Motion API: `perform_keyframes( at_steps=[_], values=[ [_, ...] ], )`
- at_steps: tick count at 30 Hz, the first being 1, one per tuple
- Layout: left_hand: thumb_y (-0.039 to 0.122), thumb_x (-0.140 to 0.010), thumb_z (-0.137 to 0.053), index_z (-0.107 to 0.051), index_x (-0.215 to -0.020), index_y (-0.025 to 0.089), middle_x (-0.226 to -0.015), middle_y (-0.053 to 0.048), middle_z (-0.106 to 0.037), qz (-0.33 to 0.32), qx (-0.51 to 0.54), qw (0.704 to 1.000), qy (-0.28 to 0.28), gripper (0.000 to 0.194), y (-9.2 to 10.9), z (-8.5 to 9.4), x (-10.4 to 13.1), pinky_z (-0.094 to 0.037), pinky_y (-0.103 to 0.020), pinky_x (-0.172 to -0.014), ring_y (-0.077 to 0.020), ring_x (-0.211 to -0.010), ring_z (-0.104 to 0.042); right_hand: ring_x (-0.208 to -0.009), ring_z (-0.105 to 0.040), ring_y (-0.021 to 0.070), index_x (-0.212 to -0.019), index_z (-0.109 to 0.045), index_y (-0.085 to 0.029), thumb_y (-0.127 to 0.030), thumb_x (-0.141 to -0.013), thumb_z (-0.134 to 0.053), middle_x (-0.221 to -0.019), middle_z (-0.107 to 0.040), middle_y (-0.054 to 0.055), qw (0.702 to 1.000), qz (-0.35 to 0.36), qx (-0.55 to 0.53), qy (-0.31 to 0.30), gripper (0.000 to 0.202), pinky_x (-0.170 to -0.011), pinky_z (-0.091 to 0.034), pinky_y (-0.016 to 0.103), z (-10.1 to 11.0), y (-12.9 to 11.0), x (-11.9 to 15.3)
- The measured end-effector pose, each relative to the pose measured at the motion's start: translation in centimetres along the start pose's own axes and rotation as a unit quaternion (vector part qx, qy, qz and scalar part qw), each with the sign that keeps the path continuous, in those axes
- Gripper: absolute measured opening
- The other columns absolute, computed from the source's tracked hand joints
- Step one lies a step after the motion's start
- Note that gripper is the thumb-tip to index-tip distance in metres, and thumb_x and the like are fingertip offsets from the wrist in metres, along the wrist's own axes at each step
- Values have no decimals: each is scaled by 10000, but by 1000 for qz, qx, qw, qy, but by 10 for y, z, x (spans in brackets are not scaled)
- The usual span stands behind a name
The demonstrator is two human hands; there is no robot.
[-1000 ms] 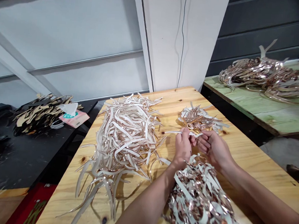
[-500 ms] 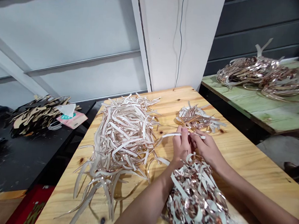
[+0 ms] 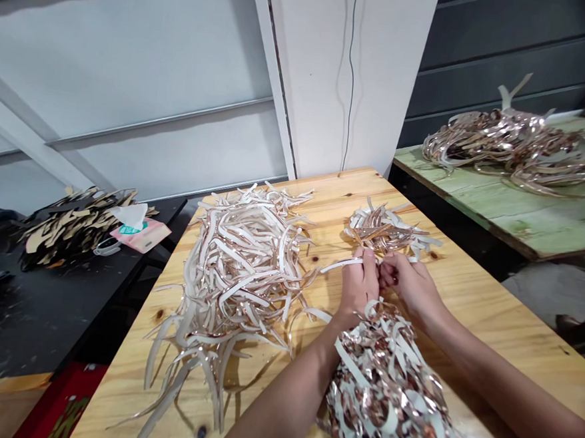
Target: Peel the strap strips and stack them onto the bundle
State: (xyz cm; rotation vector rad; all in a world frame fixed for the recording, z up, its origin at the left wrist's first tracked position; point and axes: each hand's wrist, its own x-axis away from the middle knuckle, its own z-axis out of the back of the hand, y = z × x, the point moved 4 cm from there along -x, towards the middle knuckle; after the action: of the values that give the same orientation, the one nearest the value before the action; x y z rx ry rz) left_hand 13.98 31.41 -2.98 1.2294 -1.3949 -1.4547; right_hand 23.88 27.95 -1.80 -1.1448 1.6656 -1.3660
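Observation:
A thin pale strip (image 3: 340, 264) runs out to the left from my left hand (image 3: 361, 282), whose thumb and fingers are pinched on it. Close beside it, my right hand (image 3: 408, 282) has its fingers curled round the same strip, with a short end showing past the knuckles. Below my wrists lies a thick bundle of knotted, shiny rose-gold and white strips (image 3: 391, 386). A big heap of loose strips (image 3: 250, 256) spreads to the left of my hands. Just beyond my fingers sits a smaller pile of strips (image 3: 385, 227).
The wooden table (image 3: 334, 202) ends at a white wall panel. Rightward, a green-topped table (image 3: 512, 224) bears more shiny strips (image 3: 513, 144). On a black table (image 3: 29, 321) at left are black and tan strips (image 3: 76, 227) and a tissue pack (image 3: 144, 234).
My hands have shifted slightly right and moved a little apart, drawing the strip along. Less of it now sticks out on the left.

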Motion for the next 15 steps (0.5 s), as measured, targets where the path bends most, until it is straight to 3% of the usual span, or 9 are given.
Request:
perform_keyframes(
  at_steps=[4,9,12,15],
  values=[
    [655,-996,-409,-453,-787,250,-643,45,-455,31,82,996,-19,458,1,-4,1,-382,-254,-479,-128,-500,-450,-516,-462,149,-525,-457,-233,-244,-833,-614,-492,-408,-19,992,-75,-105,4,346,-470,-408,272,-3,3,1],
    [613,-976,-496,-476,-726,250,-629,29,-481,62,185,981,15,441,-2,-6,-4,-419,-257,-545,-127,-537,-457,-457,-348,113,-548,-373,-232,-227,-800,-625,-496,-313,-48,968,-137,-212,6,356,-415,-384,246,1,2,-3],
    [581,-989,-485,-460,-691,245,-615,24,-489,68,254,964,29,449,-7,-9,-6,-477,-294,-645,-137,-567,-502,-457,-297,108,-578,-300,-239,-235,-780,-653,-516,-235,-63,958,-145,-246,3,407,-401,-381,230,7,-1,-8],
    [572,-1009,-467,-471,-769,231,-617,36,-499,39,244,969,25,418,-3,-9,-5,-462,-278,-638,-126,-566,-498,-478,-318,114,-616,-316,-240,-257,-788,-672,-555,-245,-60,957,-132,-258,2,396,-424,-425,234,7,-4,-9]
  ],
)
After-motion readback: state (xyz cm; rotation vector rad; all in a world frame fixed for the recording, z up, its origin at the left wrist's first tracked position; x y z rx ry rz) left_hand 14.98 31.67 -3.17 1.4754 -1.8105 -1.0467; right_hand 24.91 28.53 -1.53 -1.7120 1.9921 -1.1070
